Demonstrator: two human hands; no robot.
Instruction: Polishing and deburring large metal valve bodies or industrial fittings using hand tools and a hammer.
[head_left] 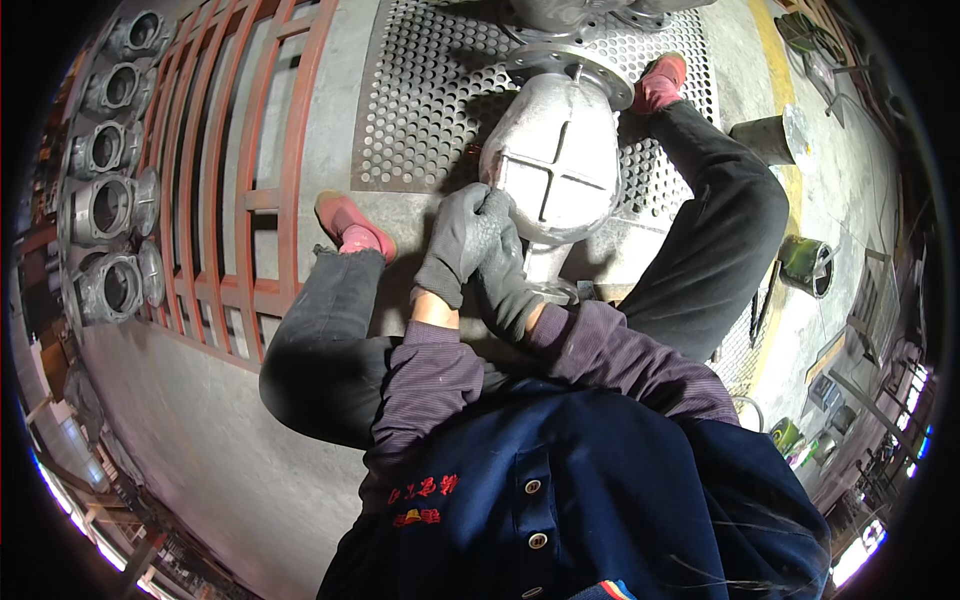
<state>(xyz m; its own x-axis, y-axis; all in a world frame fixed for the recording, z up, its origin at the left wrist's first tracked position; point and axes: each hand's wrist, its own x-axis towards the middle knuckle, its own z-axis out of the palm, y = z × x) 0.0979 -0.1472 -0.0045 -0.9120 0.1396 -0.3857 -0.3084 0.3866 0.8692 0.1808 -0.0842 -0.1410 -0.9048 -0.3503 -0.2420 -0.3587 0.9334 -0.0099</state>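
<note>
A pale metal casting (590, 140), shaped like a valve body with raised crossed ribs, lies between my spread legs. Its round flange (570, 65) with bolt holes faces away from me. Both my hands wear dark grey gloves and meet at the casting's near left side. My left hand (458, 240) is closed, fingers bent toward the casting's edge. Just beside it, my right hand (507, 285) is closed too, its fingertips partly behind the left glove. Whatever the fingers grip is hidden by the gloves.
Under the casting's far part is a perforated metal plate (420, 115). Another flanged casting (560, 14) stands beyond. A red steel frame (245, 200) lies left, with several ring-ended castings (103, 208) past it. On the right are a grey bucket (768, 138) and a green can (803, 264).
</note>
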